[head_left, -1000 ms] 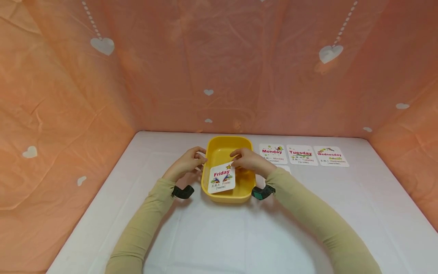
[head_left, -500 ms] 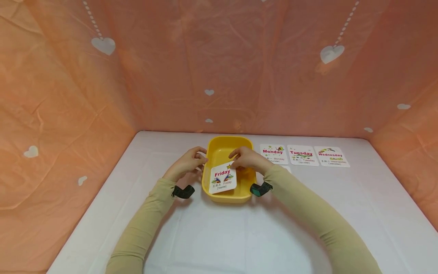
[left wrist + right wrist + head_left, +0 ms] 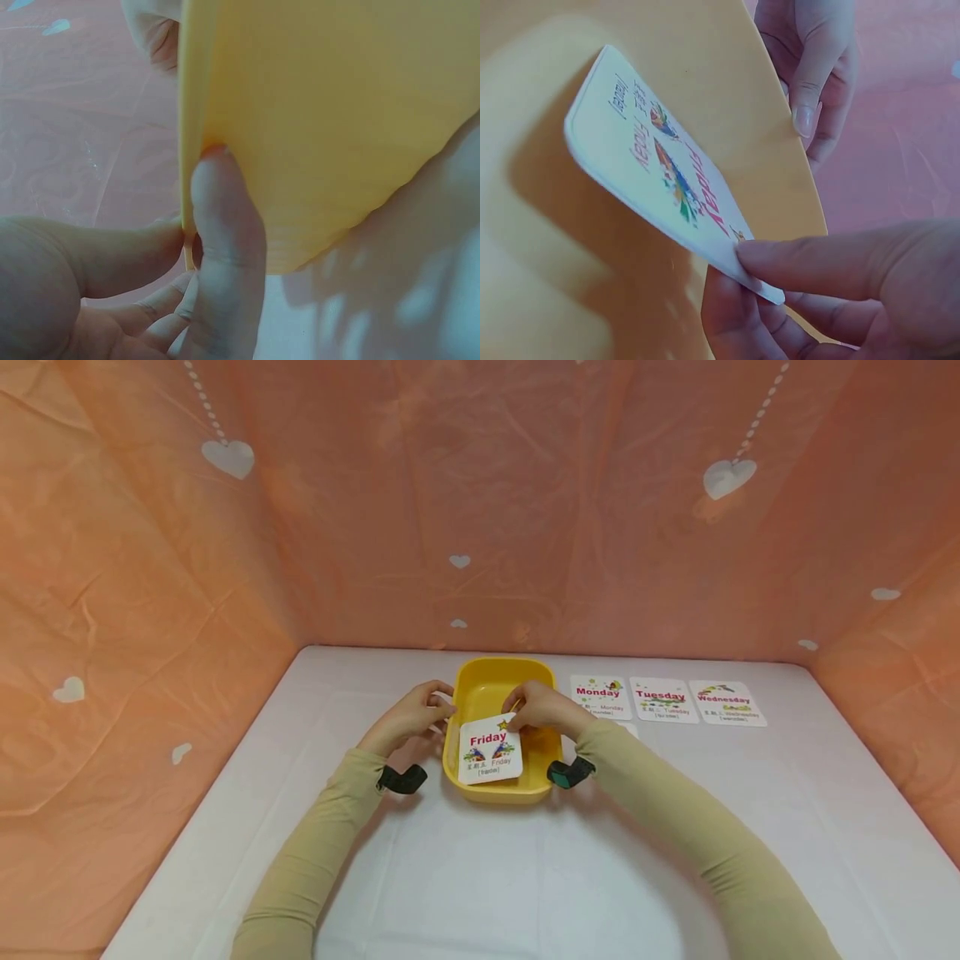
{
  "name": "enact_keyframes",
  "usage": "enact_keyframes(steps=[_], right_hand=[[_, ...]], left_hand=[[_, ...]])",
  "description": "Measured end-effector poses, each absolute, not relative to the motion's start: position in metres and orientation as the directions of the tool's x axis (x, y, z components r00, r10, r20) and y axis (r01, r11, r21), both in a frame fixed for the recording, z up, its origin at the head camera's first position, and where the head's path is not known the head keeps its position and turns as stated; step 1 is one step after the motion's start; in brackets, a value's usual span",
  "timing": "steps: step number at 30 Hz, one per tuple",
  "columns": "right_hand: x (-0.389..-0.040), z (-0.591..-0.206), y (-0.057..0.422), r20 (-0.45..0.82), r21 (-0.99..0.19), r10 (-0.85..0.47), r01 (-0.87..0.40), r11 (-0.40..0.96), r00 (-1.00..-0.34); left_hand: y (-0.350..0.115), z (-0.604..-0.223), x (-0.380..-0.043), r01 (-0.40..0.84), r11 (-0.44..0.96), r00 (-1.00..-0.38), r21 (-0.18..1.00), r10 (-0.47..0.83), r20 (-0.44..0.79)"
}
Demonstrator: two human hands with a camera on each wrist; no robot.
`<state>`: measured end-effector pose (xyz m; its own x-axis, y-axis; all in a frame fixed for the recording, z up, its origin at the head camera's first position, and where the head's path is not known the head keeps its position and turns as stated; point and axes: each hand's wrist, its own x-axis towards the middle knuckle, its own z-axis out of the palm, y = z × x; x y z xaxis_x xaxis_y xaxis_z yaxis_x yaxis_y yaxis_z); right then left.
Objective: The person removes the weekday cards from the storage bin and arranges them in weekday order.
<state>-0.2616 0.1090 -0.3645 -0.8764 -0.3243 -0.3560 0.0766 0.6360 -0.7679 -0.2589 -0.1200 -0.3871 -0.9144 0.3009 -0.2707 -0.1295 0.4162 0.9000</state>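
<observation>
While the left hand point(image 3: 412, 716) grips the yellow box point(image 3: 483, 683), the right hand point(image 3: 551, 709) pinches the Friday card point(image 3: 489, 752)

As we look from the head view, the yellow box stands on the white desk point(image 3: 480, 877), just below mid-frame. We find the Friday card inside its lower left part, held by its upper right corner. Right of the box, the Monday card point(image 3: 601, 698), the Tuesday card point(image 3: 664, 700) and the Wednesday card point(image 3: 727, 703) lie in a row; another card point(image 3: 628, 727) below them is mostly hidden by the right sleeve point(image 3: 675, 802). White hearts point(image 3: 730, 479) mark the orange cloth point(image 3: 487, 485) across the upper frame.

In the left wrist view, we see the box filling the upper right, with its edge clasped between the left hand's thumb and finger near the lower middle.

In the right wrist view, we see the Friday card slanting left of centre, the right hand's thumb on its printed face near one corner and its fingers underneath. At upper right, the left hand's thumb lies against the box's edge.
</observation>
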Motion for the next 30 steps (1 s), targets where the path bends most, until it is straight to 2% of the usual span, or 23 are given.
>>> enact_keyframes(steps=[9,19,30], right_hand=[[-0.262,-0.365,0.11,-0.36,-0.74,-0.311,0.066,0.67,-0.879],[-0.265,-0.362,0.113,-0.298,-0.693,-0.29,-0.003,0.721,-0.909],[-0.268,-0.356,0.117,-0.26,-0.722,-0.266,0.003,0.692,-0.928]], left_hand=[[-0.119,-0.388,-0.257,-0.127,0.417,-0.914,0.9,0.304,-0.269],[-0.119,-0.389,-0.259,-0.139,0.418,-0.916,0.898,0.291,-0.277],[-0.119,-0.386,-0.258,-0.138,0.415,-0.915,0.899,0.294,-0.276]])
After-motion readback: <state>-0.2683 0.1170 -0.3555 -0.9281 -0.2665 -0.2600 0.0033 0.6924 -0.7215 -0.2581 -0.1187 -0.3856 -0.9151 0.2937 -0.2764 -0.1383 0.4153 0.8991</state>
